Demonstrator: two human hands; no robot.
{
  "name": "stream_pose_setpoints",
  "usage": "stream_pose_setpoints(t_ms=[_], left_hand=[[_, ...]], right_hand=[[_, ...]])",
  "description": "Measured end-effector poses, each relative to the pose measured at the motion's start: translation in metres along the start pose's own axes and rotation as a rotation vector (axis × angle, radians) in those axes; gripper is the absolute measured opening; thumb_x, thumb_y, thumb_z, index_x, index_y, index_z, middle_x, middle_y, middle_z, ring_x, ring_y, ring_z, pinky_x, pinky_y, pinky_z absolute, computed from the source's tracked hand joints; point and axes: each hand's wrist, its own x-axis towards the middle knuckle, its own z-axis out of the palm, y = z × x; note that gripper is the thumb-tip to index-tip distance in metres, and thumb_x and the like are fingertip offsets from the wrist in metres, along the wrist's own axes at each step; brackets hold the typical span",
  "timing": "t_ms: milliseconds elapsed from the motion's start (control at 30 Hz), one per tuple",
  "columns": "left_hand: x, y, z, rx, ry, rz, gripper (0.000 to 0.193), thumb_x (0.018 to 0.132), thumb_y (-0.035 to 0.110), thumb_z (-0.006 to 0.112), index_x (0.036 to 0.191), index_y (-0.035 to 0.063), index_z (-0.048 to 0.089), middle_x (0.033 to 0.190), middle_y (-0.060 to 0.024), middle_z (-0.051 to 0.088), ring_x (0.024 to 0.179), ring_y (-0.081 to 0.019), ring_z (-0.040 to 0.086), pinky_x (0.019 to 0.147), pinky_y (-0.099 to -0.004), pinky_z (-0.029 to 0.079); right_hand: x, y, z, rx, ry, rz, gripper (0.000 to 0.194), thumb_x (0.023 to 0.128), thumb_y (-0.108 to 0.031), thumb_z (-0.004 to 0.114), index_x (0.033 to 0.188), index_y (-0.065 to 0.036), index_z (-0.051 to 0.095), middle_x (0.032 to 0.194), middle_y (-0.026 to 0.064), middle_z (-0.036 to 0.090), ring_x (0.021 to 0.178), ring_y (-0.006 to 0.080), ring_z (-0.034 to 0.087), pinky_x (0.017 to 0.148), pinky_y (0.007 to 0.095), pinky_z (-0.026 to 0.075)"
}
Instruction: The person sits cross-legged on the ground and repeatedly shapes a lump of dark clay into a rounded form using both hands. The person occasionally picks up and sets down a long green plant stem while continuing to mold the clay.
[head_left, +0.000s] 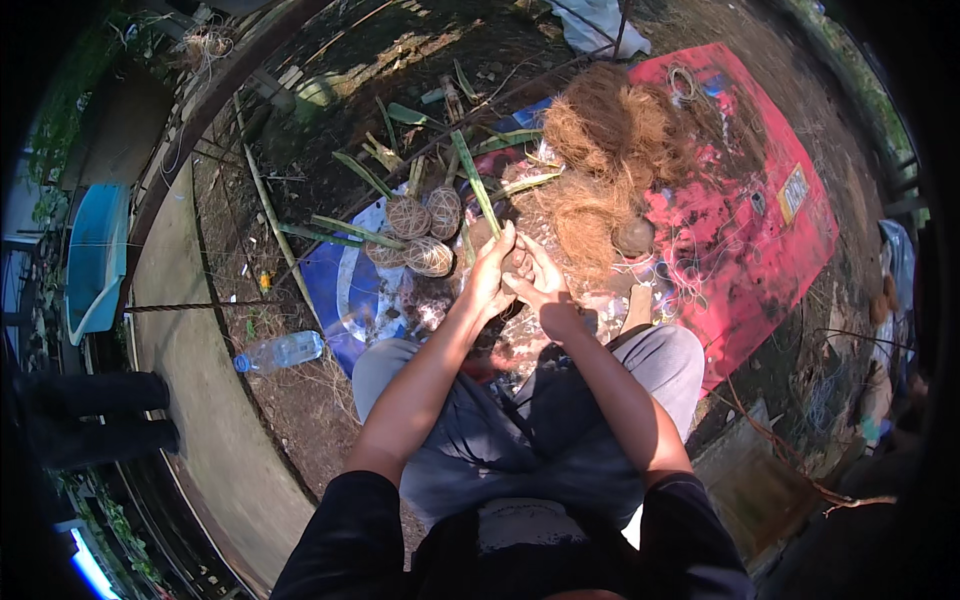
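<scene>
My left hand (489, 276) and my right hand (541, 279) are cupped together around a brown ball of what looks like soil, mostly hidden by the fingers. An upright green snake plant leaf (475, 180) rises from the top, by my left thumb and fingers. Just left of my hands sit several balls wrapped in pale twine (429, 256), some with a leaf sticking out. Beyond my right hand lies a heap of loose coconut fibre (592, 217). A round brown lump (634, 238) rests at its near edge.
A worn red and blue sheet (757, 300) lies under the work, with tangled white string (684, 281) on it. A plastic bottle (281, 351) lies at left. A dark metal bar (217, 97) and a rope (217, 305) cross the left side. Someone's trousered legs (97, 420) stand beyond.
</scene>
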Motion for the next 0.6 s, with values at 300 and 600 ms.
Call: stream_pose_setpoints(t_ms=[300,600], left_hand=[[0.012,0.018,-0.017,-0.078,-0.074,-0.014,0.038,0.098,0.049,0.050,0.100,0.0119,0.059,0.094,-0.0043,0.066,0.087,-0.0164,0.065,0.077,-0.0314,0.057],[0.004,0.009,0.006,0.059,0.067,-0.005,0.021,0.098,0.026,0.059,0.105,0.0064,0.057,0.096,-0.0101,0.065,0.087,-0.0206,0.067,0.070,-0.0321,0.060]], right_hand=[[-0.003,-0.024,-0.006,-1.071,0.085,-0.623,0.057,0.075,-0.022,0.077,0.129,-0.013,0.061,0.139,0.0076,0.053,0.132,0.0373,0.042,0.109,0.0473,0.037],[-0.004,-0.018,-0.005,-1.156,0.214,-0.715,0.042,0.070,-0.016,0.078,0.111,-0.009,0.069,0.120,0.0069,0.066,0.115,0.0320,0.053,0.103,0.0449,0.040]])
